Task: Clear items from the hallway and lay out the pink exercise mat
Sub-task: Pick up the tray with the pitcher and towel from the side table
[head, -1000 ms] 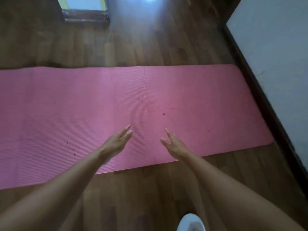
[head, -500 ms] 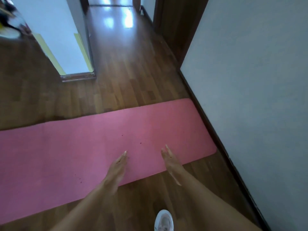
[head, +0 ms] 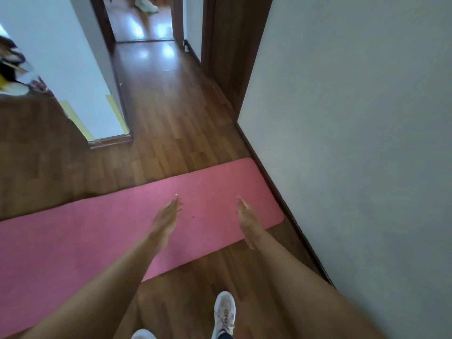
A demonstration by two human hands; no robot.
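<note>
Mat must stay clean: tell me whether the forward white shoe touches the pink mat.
Apart. The head view shows bare wood floor between the white shoe and the pink mat.

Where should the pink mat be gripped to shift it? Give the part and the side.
Probably the near long edge of the pink mat, pinched from the side where the shoe stands. It lies flat, and its right end sits close to the wall, leaving little room there.
</note>
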